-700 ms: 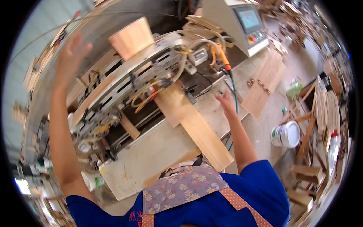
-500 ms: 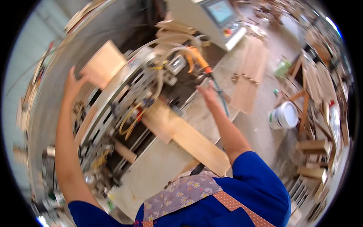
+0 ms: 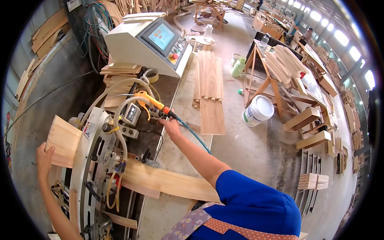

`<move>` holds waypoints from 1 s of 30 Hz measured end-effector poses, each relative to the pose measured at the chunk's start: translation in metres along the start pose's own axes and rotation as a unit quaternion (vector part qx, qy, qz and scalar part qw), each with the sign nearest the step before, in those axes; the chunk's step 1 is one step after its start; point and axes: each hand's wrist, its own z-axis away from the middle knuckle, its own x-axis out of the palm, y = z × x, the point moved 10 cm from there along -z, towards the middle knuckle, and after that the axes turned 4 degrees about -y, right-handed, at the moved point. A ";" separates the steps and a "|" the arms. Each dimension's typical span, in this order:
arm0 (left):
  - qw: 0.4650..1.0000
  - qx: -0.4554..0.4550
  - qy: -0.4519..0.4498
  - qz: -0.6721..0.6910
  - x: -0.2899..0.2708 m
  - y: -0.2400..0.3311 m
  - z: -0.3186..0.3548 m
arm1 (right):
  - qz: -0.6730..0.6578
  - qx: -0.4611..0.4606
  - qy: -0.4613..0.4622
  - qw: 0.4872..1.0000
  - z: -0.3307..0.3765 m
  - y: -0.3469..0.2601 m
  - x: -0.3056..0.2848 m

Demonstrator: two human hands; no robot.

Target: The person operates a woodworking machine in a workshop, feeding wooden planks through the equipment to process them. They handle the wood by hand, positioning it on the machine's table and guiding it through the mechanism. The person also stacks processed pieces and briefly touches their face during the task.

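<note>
My left hand (image 3: 45, 160) is at the outer end of a pale wooden board (image 3: 64, 142), its thumb and fingers closed on the edge. This board runs up against the long metal guard of a woodworking machine (image 3: 94, 160). On the machine's other side a long pale plank (image 3: 172, 182) reaches toward my body; whether the two join under the guard is hidden. My right hand (image 3: 171, 127) is at the machine's right edge, against the base of an orange-yellow air blow gun (image 3: 150, 102) with a blue-green hose. Its fingertips are partly hidden there, so its grip is unclear.
A control console (image 3: 160, 42) with a screen and buttons stands beyond the machine. Brown boards (image 3: 211, 94) lie to its right. Farther right are a white bucket (image 3: 258, 110), a green bottle (image 3: 239, 67) and a wooden trestle (image 3: 272, 86) bearing slats. Pale hoses (image 3: 120, 116) loop over the machine.
The view has swung, bringing more of the workshop into sight. My left hand, spread beside the board before, now closes on its end. My right hand has reached the blow gun's base.
</note>
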 end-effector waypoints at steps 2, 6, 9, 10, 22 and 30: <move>0.999 -0.034 0.003 0.015 -0.001 -0.002 0.002 | -0.050 0.014 -0.005 0.999 0.004 0.002 0.004; 0.998 -0.026 0.021 0.050 0.001 -0.010 0.003 | 0.022 -0.013 0.094 0.995 0.002 0.010 -0.004; 0.997 -0.036 0.050 0.049 -0.006 -0.029 0.004 | 0.037 0.023 0.052 0.998 0.014 -0.005 0.009; 0.997 -0.033 0.057 0.050 -0.007 -0.032 -0.002 | 0.033 0.032 0.043 0.998 0.014 -0.006 0.007; 0.949 0.061 0.274 -0.142 -0.161 0.041 0.112 | -0.057 0.079 -0.332 0.938 0.131 -0.117 0.116; 0.853 0.373 0.261 -0.255 -0.021 0.285 0.235 | -0.392 0.212 -0.468 0.763 0.244 -0.252 0.187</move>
